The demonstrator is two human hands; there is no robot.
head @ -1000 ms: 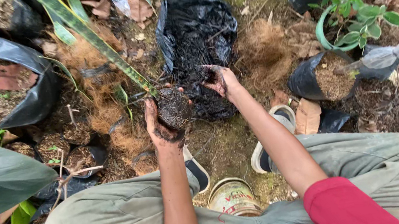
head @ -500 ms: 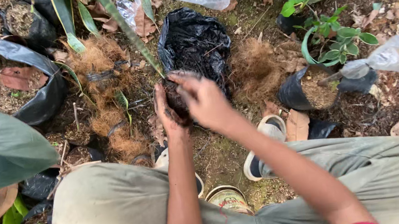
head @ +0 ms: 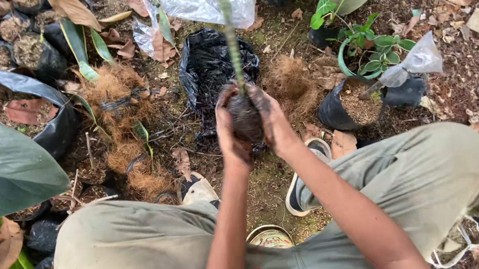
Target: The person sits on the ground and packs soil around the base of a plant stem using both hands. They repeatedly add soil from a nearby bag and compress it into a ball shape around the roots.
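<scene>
Soil could crumble off the root ball (head: 246, 118), cupped between left hand (head: 230, 131) and right hand (head: 274, 122), if fingers loosen.

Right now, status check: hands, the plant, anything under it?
Left hand and right hand both cupped around the soil root ball, green stem upright. Crumpled black plastic bag on the ground directly beyond.

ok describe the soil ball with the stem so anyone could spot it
Start at the crumpled black plastic bag on the ground at top centre. Just below it, left hand and right hand cup a dark root ball; unlike the potted plants around, it is bagless, with one thin green stem.
</scene>
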